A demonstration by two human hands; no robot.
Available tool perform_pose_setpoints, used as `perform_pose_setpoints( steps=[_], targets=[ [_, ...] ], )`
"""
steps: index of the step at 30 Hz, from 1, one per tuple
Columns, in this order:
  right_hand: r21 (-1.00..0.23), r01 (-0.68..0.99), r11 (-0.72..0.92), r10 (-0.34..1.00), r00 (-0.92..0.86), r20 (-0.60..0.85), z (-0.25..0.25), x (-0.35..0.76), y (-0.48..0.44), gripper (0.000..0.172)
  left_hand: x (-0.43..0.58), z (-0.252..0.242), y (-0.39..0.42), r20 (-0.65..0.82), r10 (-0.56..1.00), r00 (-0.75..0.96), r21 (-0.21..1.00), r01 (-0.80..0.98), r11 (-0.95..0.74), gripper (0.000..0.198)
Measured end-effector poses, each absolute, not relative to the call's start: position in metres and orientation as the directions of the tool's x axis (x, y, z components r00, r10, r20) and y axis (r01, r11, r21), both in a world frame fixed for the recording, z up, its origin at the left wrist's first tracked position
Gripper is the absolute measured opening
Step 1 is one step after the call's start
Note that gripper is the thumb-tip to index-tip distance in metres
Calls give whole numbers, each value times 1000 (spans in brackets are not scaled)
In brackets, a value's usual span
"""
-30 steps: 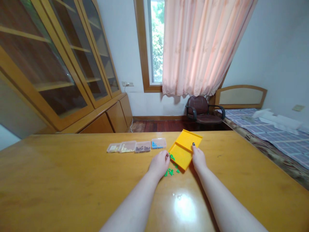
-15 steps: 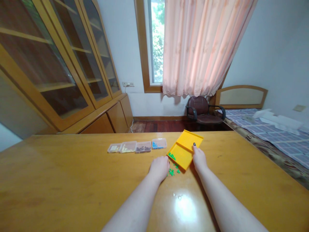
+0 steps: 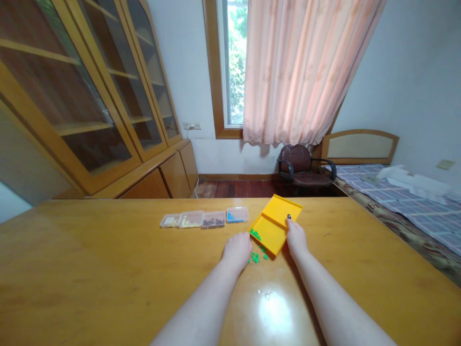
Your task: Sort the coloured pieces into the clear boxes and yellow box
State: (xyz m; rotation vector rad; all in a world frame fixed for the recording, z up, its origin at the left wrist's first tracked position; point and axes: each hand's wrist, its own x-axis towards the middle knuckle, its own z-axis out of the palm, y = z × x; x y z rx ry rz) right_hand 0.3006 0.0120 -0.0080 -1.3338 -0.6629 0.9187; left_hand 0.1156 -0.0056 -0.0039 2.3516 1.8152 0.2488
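An opened yellow plastic box (image 3: 272, 233), two shallow halves joined along the middle, is tilted over the table. My right hand (image 3: 296, 238) is closed on its right edge, thumb on top near the middle fold. Small green pieces (image 3: 255, 234) lie in the near half's left corner. More loose green pieces (image 3: 255, 257) are scattered on the tabletop just below that corner. My left hand (image 3: 237, 251) rests beside them with its fingers curled at the box's left corner; its fingertips are mostly hidden, so whatever they hold cannot be made out.
Beyond my left hand stand several clear small boxes in a row: one with blue pieces (image 3: 237, 216), one with dark pieces (image 3: 213, 220), and pale-filled ones (image 3: 190, 219). The wooden table (image 3: 108, 269) reaches towards a brown armchair (image 3: 298, 163) and a bed (image 3: 406, 192).
Both hands stay almost where they were. The yellow box has shifted very slightly left and nearer. The green pieces look much the same.
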Motion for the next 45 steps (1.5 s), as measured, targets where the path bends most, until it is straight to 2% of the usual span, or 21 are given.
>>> perform_pose_setpoints(
  steps=[6, 10, 13, 15, 21, 25, 28, 30, 36, 41, 45],
  targets=[
    [-975, -222, 20, 890, 448, -83, -7, 296, 11, 35, 120, 1, -6, 157, 931, 330, 378, 851, -366, 27],
    [-971, -240, 12, 883, 458, -102, -9, 297, 13, 35, 117, 0, -6, 179, 938, 296, 474, 810, -346, 40],
    [-978, -209, 1, 861, 497, -106, -10, 300, 14, 36, 116, 3, -7, 195, 938, 286, 517, 783, -346, 28],
    [-982, -190, -10, 856, 506, -107, -10, 301, 15, 37, 117, 5, -9, 194, 912, 362, 513, 755, -408, 20],
    [-991, -133, -15, 836, 542, -86, -12, 306, 16, 41, 118, 15, -19, 200, 755, 624, 489, 604, -629, 20],
    [-988, -155, 0, 806, 585, -92, -13, 309, 18, 44, 117, 15, -23, 142, 681, 719, 501, 541, -675, 39],
    [-989, -150, -17, 790, 604, -105, -13, 310, 18, 43, 120, 7, -26, 98, 660, 745, 449, 559, -697, 62],
    [-991, -133, -34, 788, 606, -109, -12, 309, 17, 41, 123, 2, -28, 103, 670, 735, 406, 584, -703, 67],
    [-992, -125, -36, 802, 588, -103, -11, 308, 17, 41, 130, -3, -29, 159, 631, 760, 361, 550, -753, 38],
    [-988, -155, -27, 812, 573, -112, -16, 309, 19, 42, 130, -1, -31, 201, 619, 760, 346, 536, -770, 41],
    [-982, -189, -24, 834, 537, -124, -19, 310, 19, 45, 128, -1, -26, 179, 603, 778, 408, 499, -765, 27]
  ],
)
